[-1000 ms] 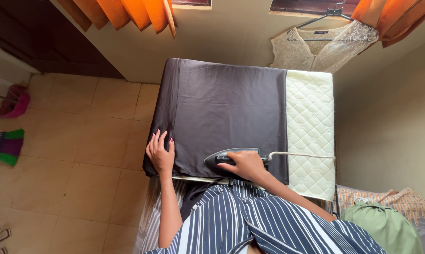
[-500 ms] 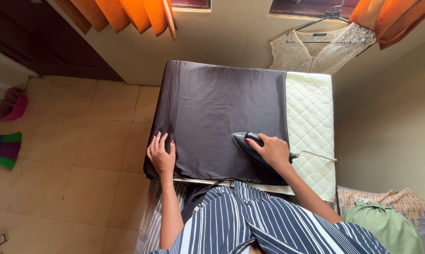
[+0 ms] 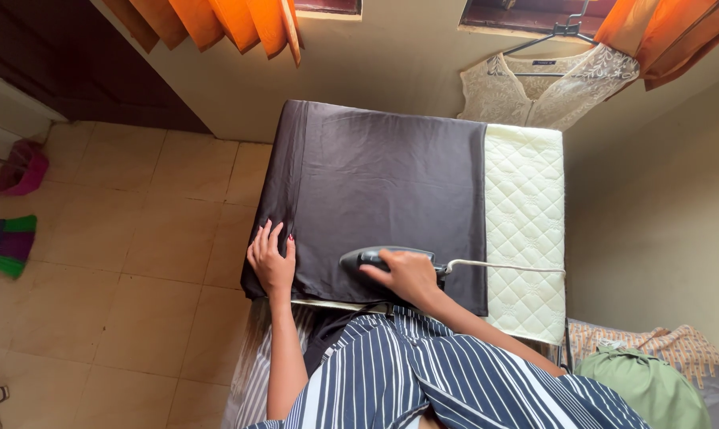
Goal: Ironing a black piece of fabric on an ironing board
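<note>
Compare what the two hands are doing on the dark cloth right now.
The left hand lies flat and open on the dark cloth near its left edge; the right hand is closed around the iron handle. The left touches fabric directly; the right touches only the iron. Both sit near the cloth's near edge.

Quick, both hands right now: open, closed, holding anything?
Left hand: open, flat on the dark cloth at its near left edge.
Right hand: closed around the iron handle, iron resting on the cloth.
</note>
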